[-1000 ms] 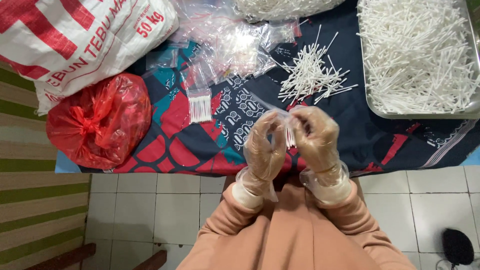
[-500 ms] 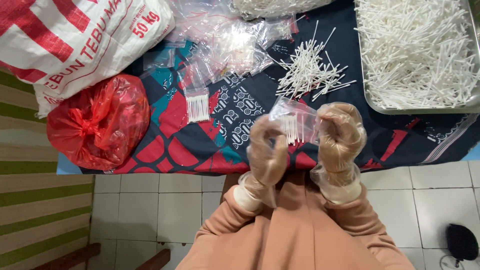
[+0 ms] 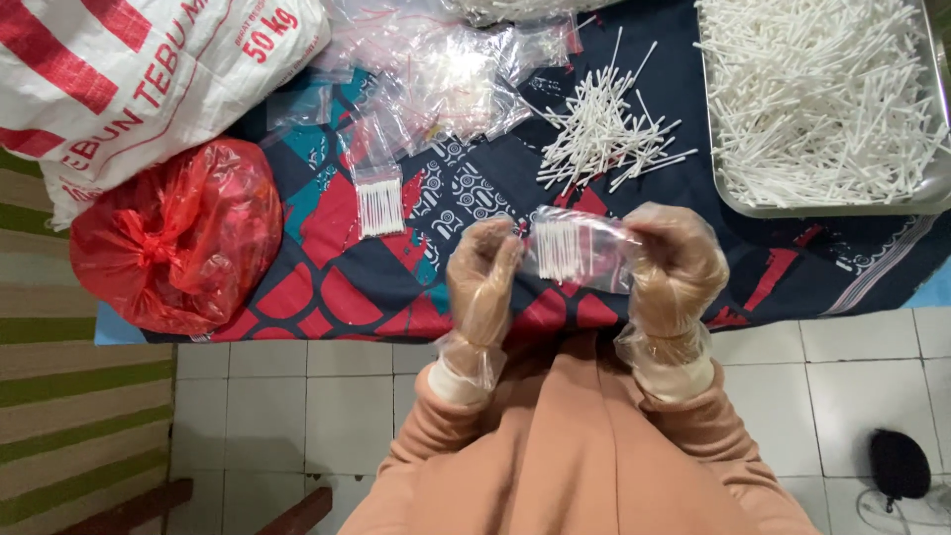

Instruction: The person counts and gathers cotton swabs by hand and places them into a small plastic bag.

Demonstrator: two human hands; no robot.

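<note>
Above the cloth's near edge, the gloved left hand [image 3: 482,277] and right hand [image 3: 676,267] pinch opposite ends of a small clear bag [image 3: 578,250] of white sticks. Beyond lies a loose stick pile [image 3: 604,139]; a metal tray [image 3: 926,193] fills the far right corner.

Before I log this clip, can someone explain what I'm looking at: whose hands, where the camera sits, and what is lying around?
The camera sits on a person's head and looks down at their own two hands in thin clear plastic gloves. The left hand and right hand hold a small clear plastic bag of white sticks between them. Below lies a dark patterned cloth with a loose pile of white sticks, a metal tray of white sticks, empty clear bags, one filled small bag, a red plastic bag and a white woven sack.
</note>
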